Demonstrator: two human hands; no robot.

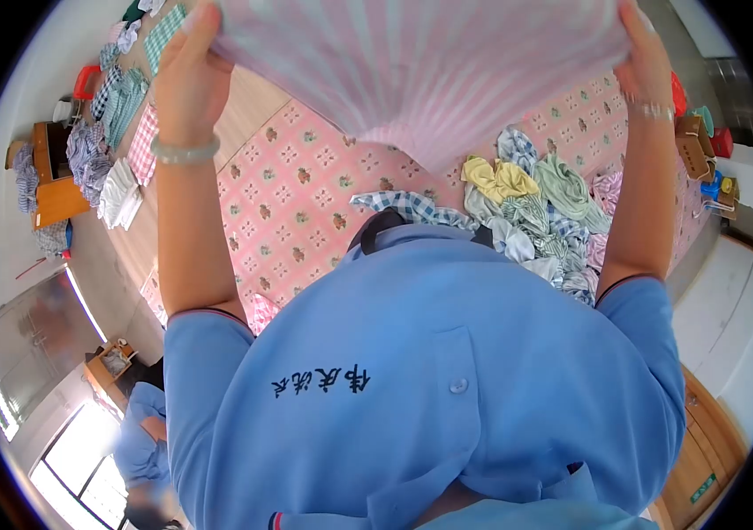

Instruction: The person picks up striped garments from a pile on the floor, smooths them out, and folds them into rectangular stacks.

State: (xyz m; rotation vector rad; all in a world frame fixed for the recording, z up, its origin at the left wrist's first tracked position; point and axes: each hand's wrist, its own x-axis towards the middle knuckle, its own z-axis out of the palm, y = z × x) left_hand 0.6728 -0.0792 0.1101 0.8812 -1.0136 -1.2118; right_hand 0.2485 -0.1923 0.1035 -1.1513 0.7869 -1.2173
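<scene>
A striped cloth [412,79], pink with pale blue-green stripes, is stretched between my two raised hands at the top of the view. My left hand [189,84], a pale green bangle at its wrist, grips the cloth's left edge with closed fingers. At the other edge, my right hand [646,62] pinches the fabric, and a clear beaded bracelet circles that wrist. The cloth sags toward its middle and its lower part hangs over the table; its upper edge lies outside the view. Motion blurs it slightly.
A pink patterned table cover [288,194] lies below. On it are a blue checked cloth [416,206] and a pile with a yellow cloth [500,179] and green cloth [566,190]. Folded checked fabrics [124,106] line the left. Another person [142,433] is behind at lower left.
</scene>
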